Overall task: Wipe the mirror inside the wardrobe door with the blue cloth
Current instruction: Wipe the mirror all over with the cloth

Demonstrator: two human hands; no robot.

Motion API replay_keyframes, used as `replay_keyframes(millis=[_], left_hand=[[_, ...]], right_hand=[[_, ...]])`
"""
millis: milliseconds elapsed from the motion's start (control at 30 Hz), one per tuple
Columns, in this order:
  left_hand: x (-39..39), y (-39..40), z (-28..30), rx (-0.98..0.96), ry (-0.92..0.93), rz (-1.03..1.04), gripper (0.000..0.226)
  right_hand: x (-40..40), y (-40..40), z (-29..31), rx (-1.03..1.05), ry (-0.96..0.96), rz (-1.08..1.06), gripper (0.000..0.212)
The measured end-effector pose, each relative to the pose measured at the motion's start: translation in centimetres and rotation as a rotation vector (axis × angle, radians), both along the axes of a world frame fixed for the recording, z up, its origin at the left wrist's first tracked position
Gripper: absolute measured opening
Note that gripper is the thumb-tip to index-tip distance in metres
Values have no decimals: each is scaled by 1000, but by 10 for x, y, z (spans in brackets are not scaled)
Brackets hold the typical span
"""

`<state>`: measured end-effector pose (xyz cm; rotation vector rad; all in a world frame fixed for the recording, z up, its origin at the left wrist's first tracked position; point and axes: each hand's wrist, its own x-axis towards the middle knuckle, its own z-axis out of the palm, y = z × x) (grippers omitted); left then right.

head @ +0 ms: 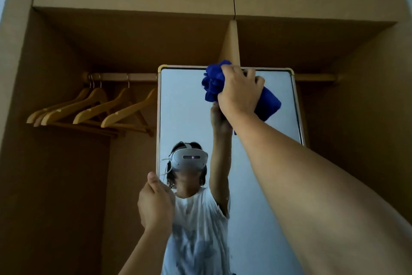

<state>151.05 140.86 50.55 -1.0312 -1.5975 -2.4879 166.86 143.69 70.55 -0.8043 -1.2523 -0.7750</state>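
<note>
The cloth (214,84), a deep blue and bunched into a wad, sits high on the mirror (185,105), pressed against the glass just below the top edge of the frame and right of its middle. The right hand (239,94) grips it, fingers curled over the wad so that blue folds bulge out on the left of the hand and a smoother fold sticks out on its right; the bare forearm runs down to the lower right corner of the view. The reflection of that hand and arm meets the cloth from below in the glass. The left hand (156,204) is at the mirror's left edge, lower down, with the thumb lying up along the frame and the fingers curled round behind the edge, so it holds the mirror there. The glass shows the person in a white shirt with a headset on. The mirror has a thin pale frame with yellowish corner caps. Behind it stands the open wardrobe (55,163) of brown board, with a rail (120,77) across the left bay and four wooden hangers (89,110) hung on it, well left of the mirror.
</note>
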Motion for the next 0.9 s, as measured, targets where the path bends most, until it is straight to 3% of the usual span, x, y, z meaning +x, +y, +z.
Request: replay_keyframes(millis=[333,567,900], left_hand=[[0,2,-3,-20,15,54,58],[4,-1,-3,-4,22,73,56],[0,3,-2,-55,25,99,66]], right_hand=[[76,31,13,-131,278,-63,37],[101,38,10,-197,306,-75,38],[88,34,-68,-167,414,-9,34]])
